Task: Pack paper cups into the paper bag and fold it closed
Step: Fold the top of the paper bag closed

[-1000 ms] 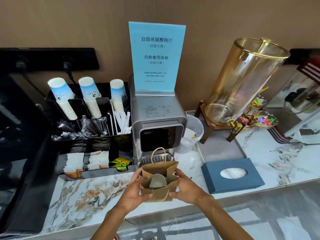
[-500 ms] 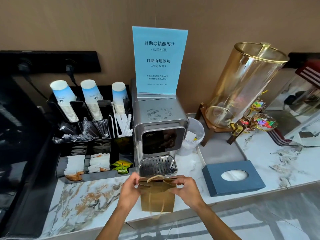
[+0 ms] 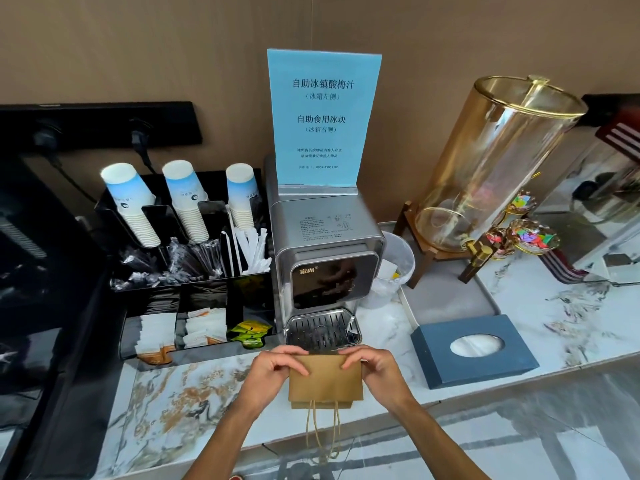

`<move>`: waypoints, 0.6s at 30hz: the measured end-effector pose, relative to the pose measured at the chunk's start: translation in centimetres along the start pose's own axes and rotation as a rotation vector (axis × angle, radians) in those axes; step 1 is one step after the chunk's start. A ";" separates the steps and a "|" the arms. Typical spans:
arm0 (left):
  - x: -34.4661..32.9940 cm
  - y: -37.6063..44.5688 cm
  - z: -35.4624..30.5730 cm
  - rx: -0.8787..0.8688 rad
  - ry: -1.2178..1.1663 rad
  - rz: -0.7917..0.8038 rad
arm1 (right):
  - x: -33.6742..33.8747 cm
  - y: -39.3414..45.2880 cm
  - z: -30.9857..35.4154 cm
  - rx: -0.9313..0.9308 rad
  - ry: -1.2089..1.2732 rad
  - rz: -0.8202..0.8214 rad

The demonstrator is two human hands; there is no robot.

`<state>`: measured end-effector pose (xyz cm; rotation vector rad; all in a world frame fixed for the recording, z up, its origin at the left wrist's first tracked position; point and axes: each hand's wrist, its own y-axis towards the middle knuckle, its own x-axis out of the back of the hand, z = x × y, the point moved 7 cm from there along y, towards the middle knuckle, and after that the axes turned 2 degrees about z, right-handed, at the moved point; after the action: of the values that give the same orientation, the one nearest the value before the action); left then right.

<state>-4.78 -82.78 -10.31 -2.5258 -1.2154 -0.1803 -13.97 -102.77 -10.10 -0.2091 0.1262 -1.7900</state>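
Note:
A small brown paper bag [image 3: 325, 381] stands on the marble counter [image 3: 180, 400] near its front edge, its top flap folded over toward me. Its twine handles [image 3: 322, 431] hang down over the front. My left hand [image 3: 273, 372] pinches the folded top at the left corner and my right hand [image 3: 374, 370] pinches it at the right corner. The bag's inside is hidden by the fold. Three stacks of white and blue paper cups [image 3: 188, 199] stand upside down in a black organiser [image 3: 207, 282] at the back left.
A steel water dispenser [image 3: 325, 265] with a blue sign [image 3: 323, 119] stands just behind the bag. A blue tissue box [image 3: 474, 348] lies to the right. A glass drink dispenser [image 3: 491, 161] on a grey tray [image 3: 446, 299] sits at the back right.
The open bag, showing a cup inside, was shut and its top folded down toward me. The handles swung from upright to hanging over the front. Both hands moved up to the fold.

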 end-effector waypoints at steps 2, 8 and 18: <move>0.0 0.1 -0.1 -0.026 0.112 0.050 | 0.2 -0.3 0.1 0.012 -0.185 0.044; -1.0 0.4 -1.3 -0.127 0.485 0.101 | -0.6 -0.3 1.4 -0.034 -0.785 0.147; -2.8 2.1 -3.0 -0.063 0.868 0.119 | -6.0 2.6 3.7 0.005 -1.299 0.265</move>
<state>-4.77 -87.08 -8.72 -2.1326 -0.6975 -1.1468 -9.42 -97.41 -7.44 -1.2260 -0.7383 -1.1111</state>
